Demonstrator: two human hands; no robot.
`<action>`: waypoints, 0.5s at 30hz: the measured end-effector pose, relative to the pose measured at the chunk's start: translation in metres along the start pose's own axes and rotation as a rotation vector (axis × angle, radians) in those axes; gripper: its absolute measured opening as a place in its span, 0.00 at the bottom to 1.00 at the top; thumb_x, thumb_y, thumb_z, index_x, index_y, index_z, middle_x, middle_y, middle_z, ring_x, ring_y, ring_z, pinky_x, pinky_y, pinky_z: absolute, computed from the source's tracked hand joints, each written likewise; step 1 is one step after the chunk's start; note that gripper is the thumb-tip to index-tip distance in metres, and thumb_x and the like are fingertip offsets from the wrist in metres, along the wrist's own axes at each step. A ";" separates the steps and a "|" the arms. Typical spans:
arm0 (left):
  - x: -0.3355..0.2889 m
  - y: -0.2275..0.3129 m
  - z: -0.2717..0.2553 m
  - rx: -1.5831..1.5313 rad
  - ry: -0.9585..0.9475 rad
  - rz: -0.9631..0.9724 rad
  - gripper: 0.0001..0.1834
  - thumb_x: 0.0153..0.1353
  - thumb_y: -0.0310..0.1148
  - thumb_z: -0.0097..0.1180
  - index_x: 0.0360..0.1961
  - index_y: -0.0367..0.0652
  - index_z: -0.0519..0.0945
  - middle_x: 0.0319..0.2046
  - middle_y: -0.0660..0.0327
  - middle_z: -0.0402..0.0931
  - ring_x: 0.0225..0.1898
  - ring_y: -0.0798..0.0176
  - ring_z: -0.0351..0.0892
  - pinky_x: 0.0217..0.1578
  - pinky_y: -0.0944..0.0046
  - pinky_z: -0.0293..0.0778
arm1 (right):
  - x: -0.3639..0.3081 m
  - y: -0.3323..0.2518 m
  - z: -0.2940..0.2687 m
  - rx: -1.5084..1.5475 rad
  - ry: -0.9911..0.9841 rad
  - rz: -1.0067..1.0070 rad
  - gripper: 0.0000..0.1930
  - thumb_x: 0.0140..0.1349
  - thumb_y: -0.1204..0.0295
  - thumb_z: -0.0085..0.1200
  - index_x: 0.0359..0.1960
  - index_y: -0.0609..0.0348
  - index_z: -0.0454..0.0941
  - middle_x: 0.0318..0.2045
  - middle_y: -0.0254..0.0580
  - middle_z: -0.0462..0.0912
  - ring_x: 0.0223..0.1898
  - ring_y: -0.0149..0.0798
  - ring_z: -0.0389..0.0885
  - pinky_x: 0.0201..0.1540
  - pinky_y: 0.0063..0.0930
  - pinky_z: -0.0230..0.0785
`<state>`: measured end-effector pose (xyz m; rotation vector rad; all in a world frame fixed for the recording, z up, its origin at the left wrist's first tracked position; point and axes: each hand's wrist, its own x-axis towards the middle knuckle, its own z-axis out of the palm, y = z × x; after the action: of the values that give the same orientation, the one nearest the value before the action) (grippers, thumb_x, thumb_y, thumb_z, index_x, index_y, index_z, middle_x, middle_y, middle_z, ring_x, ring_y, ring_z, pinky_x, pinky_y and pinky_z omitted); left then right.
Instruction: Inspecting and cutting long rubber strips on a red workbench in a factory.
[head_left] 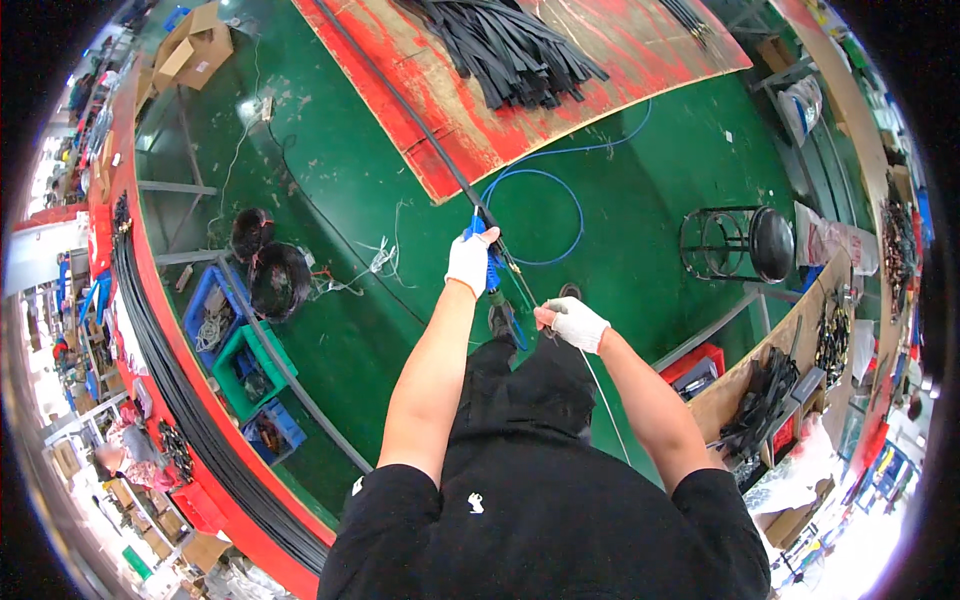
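My left hand point(468, 264), in a white glove, is closed around a blue air gun point(474, 224) at the end of a long black sleeve point(420, 122). That sleeve runs up over the red table. A blue coiled hose point(493, 276) hangs beside the glove. Lower and to the right, my right hand point(576, 322), gloved with bare fingertips, pinches a thin cord. Between the hands runs a thin dark cable point(520, 280). A pale cord point(607, 408) trails down from the right hand past my leg; its join is hidden by the fingers.
A red worn table point(440, 180) bears a pile of black strips point(510, 50). Blue hose point(580, 215) loops on the green floor. A black stool point(770, 245) stands right. Left are a red bench with black tubes point(160, 350), a green crate point(235, 385) and wire coils point(278, 280).
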<state>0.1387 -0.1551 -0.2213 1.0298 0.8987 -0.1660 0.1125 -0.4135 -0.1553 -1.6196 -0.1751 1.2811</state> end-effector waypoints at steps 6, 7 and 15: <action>-0.022 0.015 -0.009 0.047 -0.001 0.030 0.06 0.64 0.32 0.69 0.39 0.45 0.84 0.30 0.66 0.81 0.28 0.65 0.78 0.32 0.62 0.73 | -0.016 -0.023 0.008 -0.008 0.058 0.080 0.21 0.75 0.53 0.57 0.35 0.61 0.83 0.29 0.31 0.79 0.33 0.29 0.74 0.40 0.28 0.68; -0.023 0.016 -0.011 0.030 -0.016 0.035 0.06 0.64 0.32 0.68 0.39 0.45 0.84 0.30 0.66 0.81 0.28 0.65 0.78 0.32 0.61 0.74 | -0.015 -0.022 0.011 0.002 0.046 0.072 0.21 0.75 0.53 0.57 0.36 0.61 0.83 0.29 0.32 0.80 0.34 0.29 0.74 0.40 0.28 0.69; -0.022 0.023 -0.017 -0.213 -0.199 -0.077 0.09 0.70 0.37 0.64 0.44 0.44 0.83 0.33 0.61 0.82 0.33 0.60 0.82 0.39 0.53 0.84 | -0.007 -0.014 0.027 -0.054 0.082 0.068 0.21 0.74 0.54 0.58 0.38 0.63 0.86 0.31 0.33 0.83 0.35 0.30 0.76 0.44 0.30 0.70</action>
<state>0.1265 -0.1350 -0.1938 0.7665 0.7572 -0.2285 0.0946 -0.3949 -0.1382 -1.7339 -0.1053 1.2688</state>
